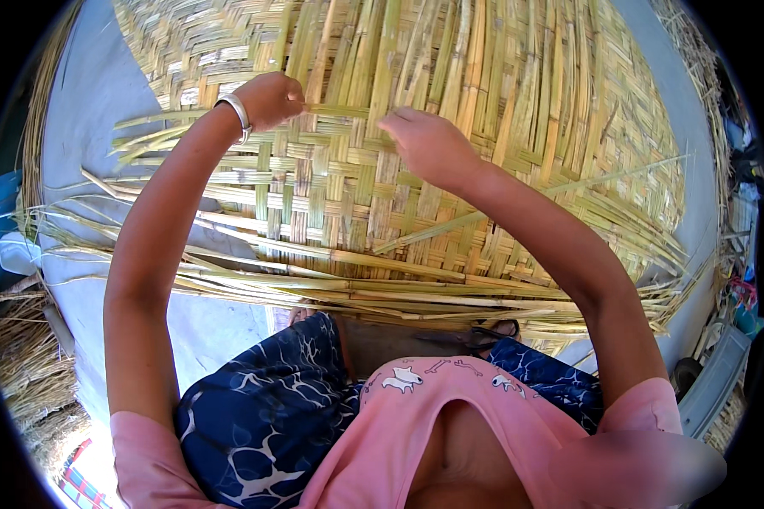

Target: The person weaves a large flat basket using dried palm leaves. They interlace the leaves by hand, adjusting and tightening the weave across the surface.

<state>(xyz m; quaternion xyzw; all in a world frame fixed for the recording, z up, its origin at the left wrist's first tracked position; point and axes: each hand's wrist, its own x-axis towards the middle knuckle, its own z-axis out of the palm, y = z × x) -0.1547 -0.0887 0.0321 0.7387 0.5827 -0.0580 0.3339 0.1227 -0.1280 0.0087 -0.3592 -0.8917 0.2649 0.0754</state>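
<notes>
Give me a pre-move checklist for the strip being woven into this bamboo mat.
1. Left hand grips the loose strip: ok, fist closed on its end.
2. Right hand on the woven mat: ok, fingers rest beside the strip.
3. Strip lies level across the weave: ok.
4. Strip's far end threaded under the uprights: cannot tell, hidden by the right hand.
5. Loose strips at the near edge stay apart from both hands: ok.

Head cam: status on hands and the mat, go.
Left hand pinched shut on a bamboo strip. Right hand fingers down on the woven mat, grip unclear. Loose strips lie across the near edge.
</notes>
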